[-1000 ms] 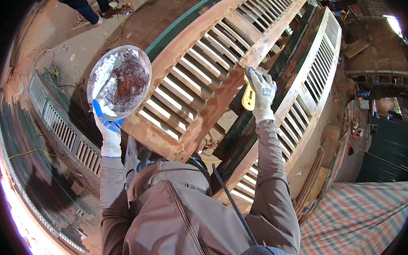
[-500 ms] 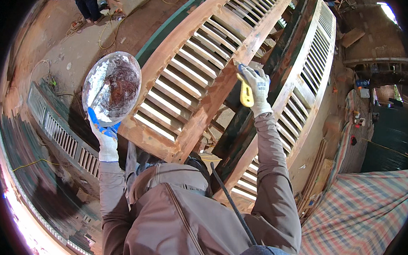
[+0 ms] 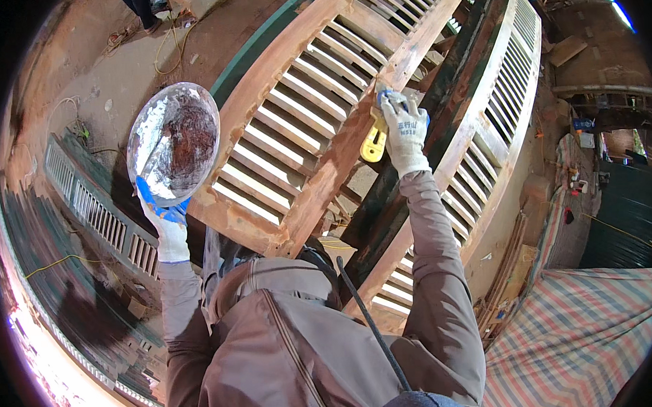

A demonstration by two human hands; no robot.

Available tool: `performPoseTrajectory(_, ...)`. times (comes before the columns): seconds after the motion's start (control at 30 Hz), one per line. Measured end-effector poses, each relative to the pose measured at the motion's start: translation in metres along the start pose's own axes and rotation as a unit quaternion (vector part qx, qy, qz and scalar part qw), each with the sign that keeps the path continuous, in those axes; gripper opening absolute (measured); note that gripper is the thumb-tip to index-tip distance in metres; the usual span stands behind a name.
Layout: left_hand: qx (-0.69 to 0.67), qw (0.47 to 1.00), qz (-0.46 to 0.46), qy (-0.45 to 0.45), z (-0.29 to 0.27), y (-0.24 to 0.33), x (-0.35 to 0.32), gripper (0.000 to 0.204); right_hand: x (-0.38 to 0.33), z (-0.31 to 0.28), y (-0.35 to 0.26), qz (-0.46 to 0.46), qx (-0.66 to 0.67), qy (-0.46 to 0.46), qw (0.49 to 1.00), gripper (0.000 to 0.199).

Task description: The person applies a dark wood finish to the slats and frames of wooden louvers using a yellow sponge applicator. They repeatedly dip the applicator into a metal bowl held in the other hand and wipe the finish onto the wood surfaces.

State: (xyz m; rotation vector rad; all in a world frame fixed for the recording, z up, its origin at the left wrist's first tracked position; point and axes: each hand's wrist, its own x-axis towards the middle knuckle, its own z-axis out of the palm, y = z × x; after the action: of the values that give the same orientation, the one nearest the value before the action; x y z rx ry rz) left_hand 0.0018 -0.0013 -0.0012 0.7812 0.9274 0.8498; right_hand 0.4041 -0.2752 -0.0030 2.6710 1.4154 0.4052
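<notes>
My left hand (image 3: pixel 167 225), in a white glove with blue-coated fingers, is closed on the near rim of a round metal bowl (image 3: pixel 194 176). Reddish-brown paste (image 3: pixel 191 137) and white smears coat the bowl's inside. My gloved right hand (image 3: pixel 406 131) grips a putty knife with a yellow handle (image 3: pixel 373 137). The knife's blade end is mostly hidden by my fingers, at the right-hand rail of a wooden louvered shutter (image 3: pixel 324 167). Brown filler patches mark the shutter's frame, and its slats lie between the two long rails.
A second louvered shutter (image 3: pixel 494 141) lies to the right, beside dark beams (image 3: pixel 374 212). At the left are a grey louvered panel (image 3: pixel 108 206) and stacked dark boards (image 3: pixel 60 288). A striped sheet (image 3: pixel 586 330) spreads at the lower right. Another person's legs (image 3: pixel 141 9) show at the top left.
My right hand has shifted slightly left and upward along the rail, and the yellow handle has swung left. The bowl in my left hand has moved a little left.
</notes>
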Motion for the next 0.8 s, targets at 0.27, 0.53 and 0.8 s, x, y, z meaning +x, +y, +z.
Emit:
performPoseTrajectory(0.27,-0.081,0.996,-0.033,0.004,-0.007,-0.003,0.002,0.071,-0.006,-0.029,0.024,0.072,0.132,0.020,0.988,0.037)
performPoseTrajectory(0.53,-0.043,0.998,-0.030,-0.015,0.006,0.002,-0.006,0.075,0.003,0.009,0.021,0.042,0.120,0.060,0.990,0.041)
performPoseTrajectory(0.8,-0.037,0.999,-0.016,0.000,0.001,-0.003,-0.007,0.074,-0.015,-0.014,0.034,0.051,0.233,0.106,0.965,0.034)
